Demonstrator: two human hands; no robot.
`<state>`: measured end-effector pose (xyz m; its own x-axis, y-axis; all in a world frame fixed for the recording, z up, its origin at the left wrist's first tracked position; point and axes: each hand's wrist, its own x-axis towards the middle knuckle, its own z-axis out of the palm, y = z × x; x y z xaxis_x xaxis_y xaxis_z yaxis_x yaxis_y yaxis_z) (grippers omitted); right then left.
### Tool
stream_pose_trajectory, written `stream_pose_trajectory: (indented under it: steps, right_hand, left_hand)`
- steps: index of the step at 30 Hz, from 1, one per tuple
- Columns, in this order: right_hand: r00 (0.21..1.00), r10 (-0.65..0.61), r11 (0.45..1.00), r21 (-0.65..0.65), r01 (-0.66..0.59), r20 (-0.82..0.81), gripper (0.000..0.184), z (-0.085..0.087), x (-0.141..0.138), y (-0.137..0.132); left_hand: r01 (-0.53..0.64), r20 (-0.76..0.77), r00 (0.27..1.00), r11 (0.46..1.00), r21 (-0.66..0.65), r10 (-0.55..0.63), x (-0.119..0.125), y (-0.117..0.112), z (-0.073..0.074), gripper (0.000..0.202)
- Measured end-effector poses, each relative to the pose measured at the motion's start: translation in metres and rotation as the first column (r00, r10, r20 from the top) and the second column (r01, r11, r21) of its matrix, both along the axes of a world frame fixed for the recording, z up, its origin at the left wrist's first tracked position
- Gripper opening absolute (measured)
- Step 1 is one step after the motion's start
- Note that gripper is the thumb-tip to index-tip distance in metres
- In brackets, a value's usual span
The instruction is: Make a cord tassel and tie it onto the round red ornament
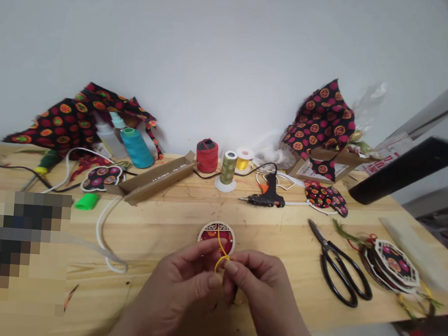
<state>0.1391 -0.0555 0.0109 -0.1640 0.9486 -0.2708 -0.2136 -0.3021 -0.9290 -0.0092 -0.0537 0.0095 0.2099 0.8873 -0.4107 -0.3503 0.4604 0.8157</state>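
A yellow cord [223, 250] runs up from my fingers to the top of a round ornament [216, 231] with a pale fretwork rim and dark red patterned fabric. My right hand [256, 280] pinches the cord between thumb and forefinger, where it crosses itself in a small loop. On the other side, my left hand [182, 272] has its fingers bent around the loop, its thumb at the loop's lower end. Both hands are above the wooden table, just in front of the ornament, and hide its lower part. What lies under my right fingers is hidden.
Black-handled scissors [338, 265] and a stack of fabric ornaments [393, 267] lie at right. Behind are a glue gun [268, 194], thread spools [229, 168] and a long cardboard box [160, 179]. A white cable [102, 231] curves at left; a green cap [86, 201] lies near it.
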Motion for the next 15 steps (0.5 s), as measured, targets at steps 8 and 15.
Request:
stream_pose_trajectory:
  steps: [8,15]
  right_hand:
    - [0.928,0.012,0.988,-0.14,-0.069,-0.373,0.026,-0.006,-0.007,0.0]
    - [0.933,0.07,0.984,-0.127,-0.122,-0.353,0.032,-0.012,-0.01,-0.003]
  left_hand:
    - [0.144,0.242,0.954,0.979,0.145,-0.176,-0.003,-0.002,0.005,0.033]
    - [0.131,0.082,0.986,0.983,0.129,-0.143,0.003,0.002,0.001,0.014]
